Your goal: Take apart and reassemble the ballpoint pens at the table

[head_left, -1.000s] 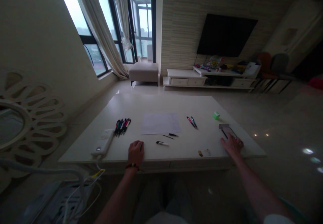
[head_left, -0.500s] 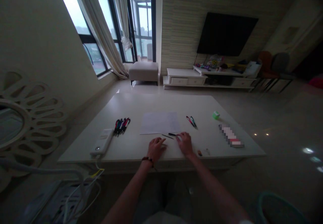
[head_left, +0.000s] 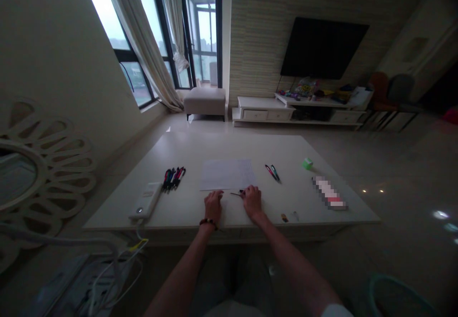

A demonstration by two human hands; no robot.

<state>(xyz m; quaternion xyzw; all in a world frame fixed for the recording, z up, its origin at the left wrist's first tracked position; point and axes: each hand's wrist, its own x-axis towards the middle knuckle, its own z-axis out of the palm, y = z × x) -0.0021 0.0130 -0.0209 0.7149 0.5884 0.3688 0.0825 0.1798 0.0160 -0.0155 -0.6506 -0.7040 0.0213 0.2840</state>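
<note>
A black television [head_left: 325, 47] hangs above a white cabinet [head_left: 264, 103], and an ottoman [head_left: 204, 100] stands near a curtain [head_left: 142, 45].

Daylit windows [head_left: 107, 16]; 1 black television [head_left: 324, 47]; apparently 2 chairs [head_left: 379, 88], in shadow.

And we have two hands [head_left: 213, 206], one sheet of paper [head_left: 224, 174], one thin dark rod [head_left: 235, 194]! Two loose pens [head_left: 275, 172], we make it; the clustered pens [head_left: 173, 179] lie too tight for us to number. One bracelet [head_left: 207, 221], one power strip [head_left: 149, 200], one flat-screen television [head_left: 324, 47], one ottoman [head_left: 204, 101]!
</note>
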